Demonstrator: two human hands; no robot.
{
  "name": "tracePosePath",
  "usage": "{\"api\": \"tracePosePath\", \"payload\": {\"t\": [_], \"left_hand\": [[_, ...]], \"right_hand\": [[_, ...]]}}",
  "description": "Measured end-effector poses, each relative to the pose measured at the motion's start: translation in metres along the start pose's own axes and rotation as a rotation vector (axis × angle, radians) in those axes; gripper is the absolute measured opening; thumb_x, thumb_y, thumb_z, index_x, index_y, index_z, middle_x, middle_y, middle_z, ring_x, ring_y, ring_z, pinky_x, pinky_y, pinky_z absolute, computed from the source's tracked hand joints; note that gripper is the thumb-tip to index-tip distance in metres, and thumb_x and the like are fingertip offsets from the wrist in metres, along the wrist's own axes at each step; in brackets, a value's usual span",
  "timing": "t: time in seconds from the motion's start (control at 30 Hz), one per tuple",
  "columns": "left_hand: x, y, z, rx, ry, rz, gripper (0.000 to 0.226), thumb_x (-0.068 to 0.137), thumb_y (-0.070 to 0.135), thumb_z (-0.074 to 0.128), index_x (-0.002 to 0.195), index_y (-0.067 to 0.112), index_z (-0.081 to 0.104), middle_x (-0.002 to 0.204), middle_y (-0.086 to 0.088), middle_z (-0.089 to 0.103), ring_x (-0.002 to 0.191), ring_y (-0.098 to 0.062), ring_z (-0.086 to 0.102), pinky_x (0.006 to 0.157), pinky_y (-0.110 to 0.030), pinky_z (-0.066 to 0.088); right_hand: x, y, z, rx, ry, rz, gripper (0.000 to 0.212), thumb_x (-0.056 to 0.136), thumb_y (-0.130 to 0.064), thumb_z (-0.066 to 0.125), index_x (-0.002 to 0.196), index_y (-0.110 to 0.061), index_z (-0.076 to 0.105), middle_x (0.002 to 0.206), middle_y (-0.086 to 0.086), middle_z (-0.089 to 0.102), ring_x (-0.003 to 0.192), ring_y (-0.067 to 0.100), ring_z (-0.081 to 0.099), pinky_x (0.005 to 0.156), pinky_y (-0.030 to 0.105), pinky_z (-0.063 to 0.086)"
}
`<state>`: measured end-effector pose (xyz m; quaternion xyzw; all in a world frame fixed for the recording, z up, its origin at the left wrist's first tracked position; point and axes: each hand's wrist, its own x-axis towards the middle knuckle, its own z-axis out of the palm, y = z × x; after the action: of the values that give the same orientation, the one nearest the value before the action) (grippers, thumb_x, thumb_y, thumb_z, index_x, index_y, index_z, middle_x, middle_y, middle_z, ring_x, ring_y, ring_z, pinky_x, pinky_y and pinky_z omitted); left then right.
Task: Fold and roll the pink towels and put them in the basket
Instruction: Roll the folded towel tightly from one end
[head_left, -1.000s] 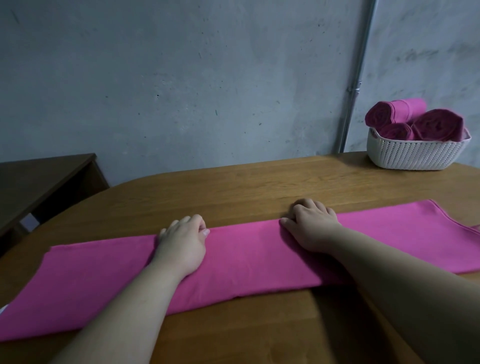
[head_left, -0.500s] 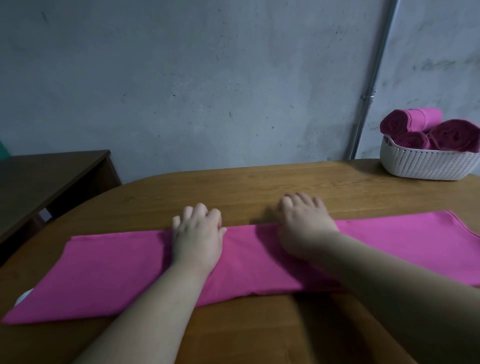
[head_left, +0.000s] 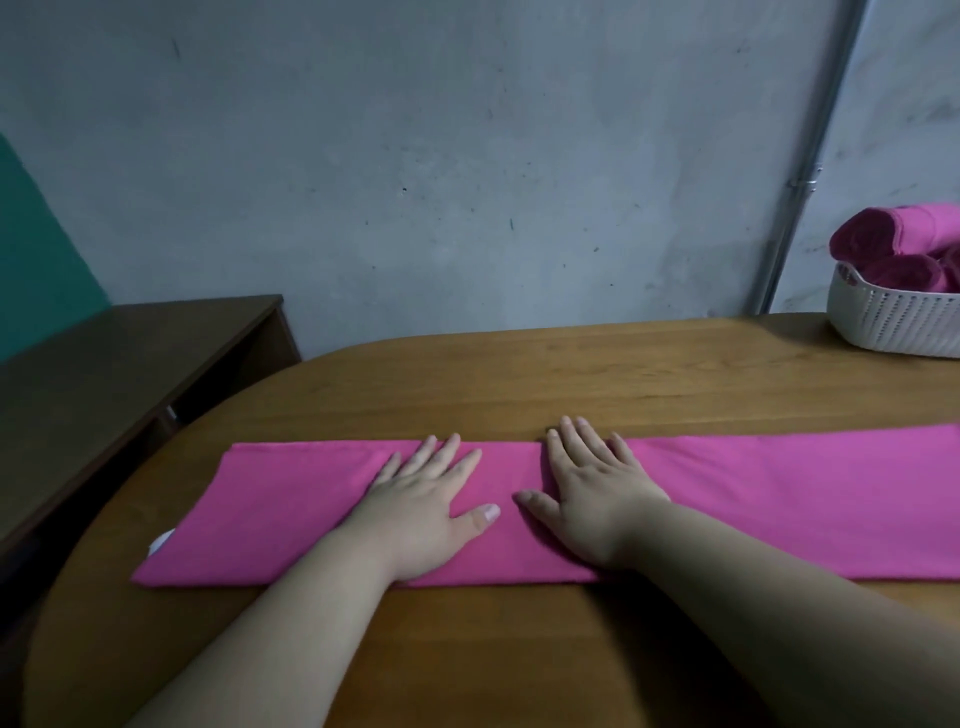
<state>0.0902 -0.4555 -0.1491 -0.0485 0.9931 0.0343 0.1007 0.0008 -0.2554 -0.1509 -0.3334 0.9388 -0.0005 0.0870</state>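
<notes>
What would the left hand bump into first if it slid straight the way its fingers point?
Probably nothing: past the far edge of the towel the left hand meets only bare table, then perhaps the grey wall. The basket sits far to the right.

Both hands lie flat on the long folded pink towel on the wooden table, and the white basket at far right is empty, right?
No. The head view shows rolled pink towels in the white perforated plastic basket. Otherwise right: left hand and right hand lie flat on the long folded pink towel on the wooden table.
</notes>
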Motion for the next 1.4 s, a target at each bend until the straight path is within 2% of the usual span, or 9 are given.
{"api": "tracePosePath", "payload": {"t": [0.17, 0.27, 0.4, 0.5, 0.57, 0.77, 0.93, 1.1, 1.4], "left_hand": [[0.002, -0.005, 0.006, 0.006, 0.032, 0.015, 0.079, 0.093, 0.077, 0.016, 0.158, 0.04, -0.006, 0.164, 0.013, -0.018, 0.152, -0.011, -0.017, 0.125, -0.046, -0.005], [-0.001, -0.007, 0.003, -0.196, 0.136, -0.026, 0.063, 0.104, 0.057, 0.025, 0.161, 0.033, 0.011, 0.168, 0.01, 0.001, 0.154, -0.01, -0.002, 0.126, -0.039, 0.001], [-0.011, -0.048, -0.007, -0.208, 0.305, -0.202, 0.041, 0.108, 0.03, 0.035, 0.148, 0.027, 0.044, 0.152, 0.006, 0.041, 0.141, -0.018, 0.035, 0.117, -0.039, 0.028], [-0.017, -0.089, -0.015, -0.099, 0.284, -0.319, 0.034, 0.107, 0.029, 0.036, 0.136, 0.031, 0.053, 0.138, 0.005, 0.049, 0.128, -0.017, 0.043, 0.109, -0.041, 0.038], [-0.018, -0.109, -0.022, -0.052, 0.253, -0.373, 0.029, 0.106, 0.032, 0.037, 0.128, 0.032, 0.056, 0.133, 0.006, 0.051, 0.126, -0.017, 0.043, 0.108, -0.041, 0.037], [-0.012, -0.138, -0.032, 0.0, 0.175, -0.41, 0.011, 0.103, 0.037, 0.043, 0.101, 0.035, 0.054, 0.112, 0.009, 0.051, 0.118, -0.017, 0.046, 0.103, -0.039, 0.033], [-0.011, -0.129, -0.038, -0.104, 0.305, -0.418, 0.013, 0.107, 0.031, 0.04, 0.104, 0.029, 0.053, 0.095, 0.014, 0.052, 0.093, -0.012, 0.042, 0.089, -0.034, 0.035], [0.001, -0.133, -0.018, -0.171, 0.362, -0.5, 0.014, 0.103, 0.042, 0.044, 0.098, 0.034, 0.054, 0.095, 0.014, 0.054, 0.103, -0.014, 0.054, 0.097, -0.038, 0.041], [-0.008, -0.133, -0.017, 0.092, 0.507, -0.656, 0.043, 0.09, 0.066, 0.054, 0.115, 0.031, 0.056, 0.122, 0.0, 0.053, 0.12, -0.023, 0.045, 0.106, -0.043, 0.034]], "right_hand": [[-0.001, -0.004, 0.0, -0.015, 0.002, 0.008, 0.091, 0.096, -0.073, 0.013, 0.16, -0.012, -0.008, 0.167, 0.01, -0.017, 0.153, 0.023, -0.02, 0.125, 0.052, -0.005], [0.008, -0.019, -0.011, -0.014, 0.015, -0.036, 0.081, 0.099, -0.058, 0.03, 0.162, -0.015, 0.003, 0.169, 0.01, -0.008, 0.155, 0.025, -0.013, 0.124, 0.056, -0.002], [0.036, -0.059, -0.016, 0.121, 0.106, -0.123, 0.05, 0.095, -0.041, 0.041, 0.139, -0.018, 0.049, 0.15, 0.005, 0.043, 0.146, 0.029, 0.026, 0.12, 0.053, 0.021], [0.048, -0.072, -0.008, 0.158, 0.203, -0.102, 0.031, 0.095, -0.032, 0.041, 0.115, -0.019, 0.061, 0.122, 0.006, 0.06, 0.122, 0.031, 0.051, 0.105, 0.043, 0.039], [0.055, -0.074, -0.008, 0.209, 0.224, -0.038, 0.029, 0.095, -0.034, 0.043, 0.113, -0.02, 0.06, 0.117, 0.006, 0.059, 0.117, 0.032, 0.053, 0.098, 0.042, 0.041], [0.075, -0.079, -0.01, 0.258, 0.151, 0.078, 0.038, 0.095, -0.046, 0.041, 0.119, -0.02, 0.054, 0.129, 0.007, 0.049, 0.132, 0.031, 0.039, 0.116, 0.057, 0.023], [0.074, -0.078, 0.002, 0.262, 0.21, 0.035, 0.035, 0.1, -0.039, 0.029, 0.119, -0.016, 0.049, 0.13, 0.008, 0.048, 0.133, 0.029, 0.039, 0.118, 0.055, 0.022], [0.073, -0.077, 0.0, 0.252, 0.203, 0.054, 0.038, 0.103, -0.041, 0.029, 0.123, -0.016, 0.048, 0.132, 0.007, 0.048, 0.133, 0.028, 0.041, 0.118, 0.05, 0.025], [0.083, -0.079, -0.004, 0.178, 0.214, 0.157, 0.046, 0.101, -0.048, 0.031, 0.127, -0.015, 0.049, 0.136, 0.009, 0.046, 0.133, 0.032, 0.037, 0.111, 0.053, 0.029]]}}
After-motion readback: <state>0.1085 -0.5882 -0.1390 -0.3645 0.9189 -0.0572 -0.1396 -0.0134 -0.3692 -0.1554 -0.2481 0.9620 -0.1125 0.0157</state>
